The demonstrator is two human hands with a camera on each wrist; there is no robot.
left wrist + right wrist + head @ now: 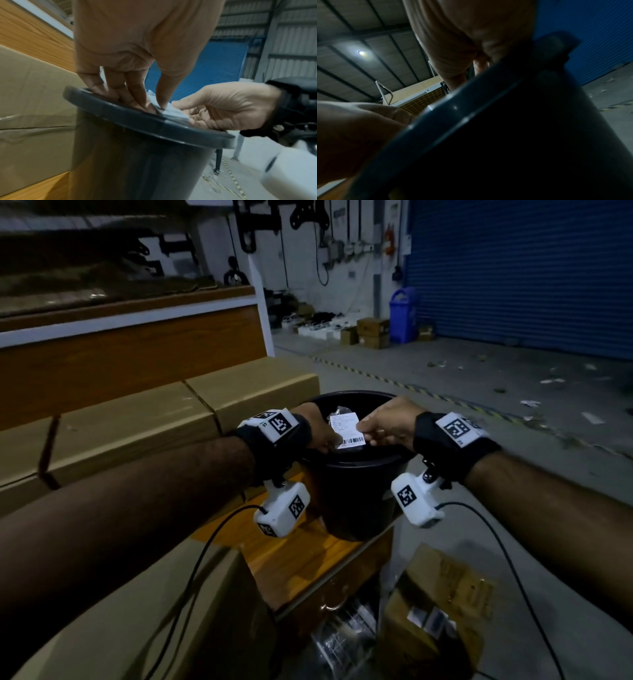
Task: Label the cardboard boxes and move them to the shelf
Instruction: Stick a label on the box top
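A white barcode label (347,429) hangs over the mouth of a black bucket (356,501). My left hand (320,436) pinches its left edge between thumb and fingers. From the right, my right hand (373,431) pinches the other edge. In the left wrist view the label (169,112) lies at the bucket rim (130,116) between my left hand (154,106) and my right hand (188,113). The right wrist view is mostly filled by the bucket's wall (513,135), and the fingertips are hidden there. Long cardboard boxes (144,419) lie to the left of the bucket.
The bucket stands on a wooden cabinet top (301,563). A large cardboard box (130,611) is at the lower left, and a smaller box (442,604) sits on the floor at the lower right. A wooden counter (130,361) rises behind. A blue shutter (520,268) closes the far right.
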